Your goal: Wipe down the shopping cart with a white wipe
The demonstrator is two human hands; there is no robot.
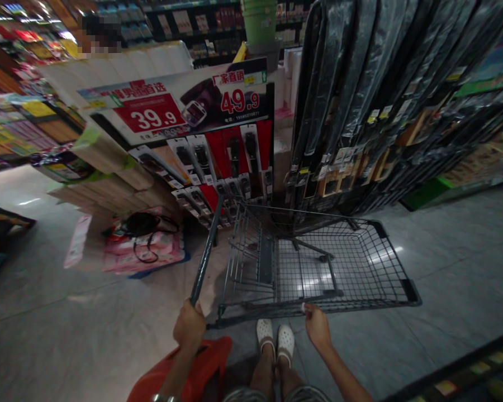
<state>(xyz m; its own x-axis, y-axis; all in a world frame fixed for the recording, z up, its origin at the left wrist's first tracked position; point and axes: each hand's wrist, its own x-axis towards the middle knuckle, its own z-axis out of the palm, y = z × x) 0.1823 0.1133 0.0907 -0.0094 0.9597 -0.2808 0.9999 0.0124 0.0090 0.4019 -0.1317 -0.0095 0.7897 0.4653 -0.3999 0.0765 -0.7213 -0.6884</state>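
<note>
A grey wire shopping cart (347, 268) stands sideways in front of me, its basket to the right. My left hand (190, 324) is wrapped round the near end of the cart's dark handle bar (205, 259). My right hand (317, 325) is at the near top rim of the basket, fingers curled; a small white bit shows at the fingertips, too small to name. Nothing but the fold-down seat panel (266, 259) and wire frame shows inside the cart. White clogs (285, 341) are on the floor below the cart's near side.
Behind the cart stand a belt display with a price sign (167, 109) and a rack of plastic-wrapped belts (339, 72). Pink packages (163, 251) sit on the floor at left. A red-orange plastic object (163, 374) is beside my left arm. A shelf edge (456, 371) runs at lower right.
</note>
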